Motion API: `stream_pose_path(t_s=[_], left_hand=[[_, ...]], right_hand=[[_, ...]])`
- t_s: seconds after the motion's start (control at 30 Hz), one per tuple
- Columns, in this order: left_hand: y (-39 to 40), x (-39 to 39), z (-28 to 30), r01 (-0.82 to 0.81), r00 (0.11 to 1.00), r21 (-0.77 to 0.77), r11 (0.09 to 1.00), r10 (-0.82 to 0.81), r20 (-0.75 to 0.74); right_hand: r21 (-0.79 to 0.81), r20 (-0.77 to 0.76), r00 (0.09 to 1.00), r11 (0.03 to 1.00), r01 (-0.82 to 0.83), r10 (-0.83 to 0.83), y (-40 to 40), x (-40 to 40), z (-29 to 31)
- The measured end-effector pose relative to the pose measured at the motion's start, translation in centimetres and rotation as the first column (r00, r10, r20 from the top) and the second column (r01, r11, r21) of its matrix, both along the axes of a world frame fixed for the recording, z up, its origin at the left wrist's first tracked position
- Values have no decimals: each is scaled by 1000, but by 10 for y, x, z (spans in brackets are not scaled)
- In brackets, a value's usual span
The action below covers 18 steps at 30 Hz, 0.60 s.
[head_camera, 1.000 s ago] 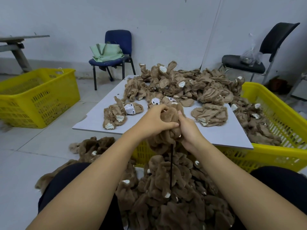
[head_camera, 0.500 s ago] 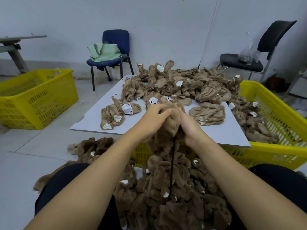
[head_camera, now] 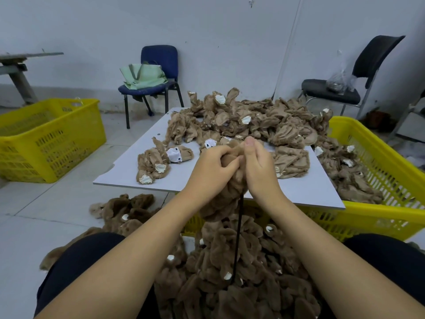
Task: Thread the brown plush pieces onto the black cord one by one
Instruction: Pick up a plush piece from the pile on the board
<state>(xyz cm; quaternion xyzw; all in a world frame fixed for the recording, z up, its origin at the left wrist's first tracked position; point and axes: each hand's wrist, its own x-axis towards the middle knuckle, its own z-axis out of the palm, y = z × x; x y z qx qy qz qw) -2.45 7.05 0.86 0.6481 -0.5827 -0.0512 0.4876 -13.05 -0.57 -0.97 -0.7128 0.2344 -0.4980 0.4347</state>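
Since 1 second ago both hands have risen a little against the white board, and the right thumb now stands upright above the bunched fabric instead of lying tucked beside it. The brown plush piece (head_camera: 232,162) sits between the 2 hands, above the near edge of the board. The left hand (head_camera: 212,164) grips it with curled fingers from the left; the right hand (head_camera: 258,166) pinches it from the right, thumb raised. The black cord (head_camera: 238,238) hangs straight down from under the gripped piece into the threaded plush pile (head_camera: 230,284) that lies between the person's knees. More of that darker plush spreads on the floor to the left.

Beyond the hands, the white board (head_camera: 128,173) rests on a yellow crate (head_camera: 379,153) and carries a heap of loose plush pieces (head_camera: 253,120), with 1 small cluster apart near its left edge. A 2nd yellow crate (head_camera: 50,139) stands on the floor at left. A blue chair (head_camera: 161,63) holding a green bag (head_camera: 142,77) and a black chair (head_camera: 368,56) stand against the wall.
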Motion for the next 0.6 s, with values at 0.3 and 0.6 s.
stream_pose_path(t_s=[0.3, 0.6], left_hand=[[-6, -7, -6, -23, 990, 149, 989, 43, -136], [3, -15, 4, 22, 987, -4, 1000, -22, -160]], right_hand=[[365, -84, 989, 928, -81, 119, -16, 16, -22], [484, 55, 987, 861, -157, 149, -21, 18, -10]])
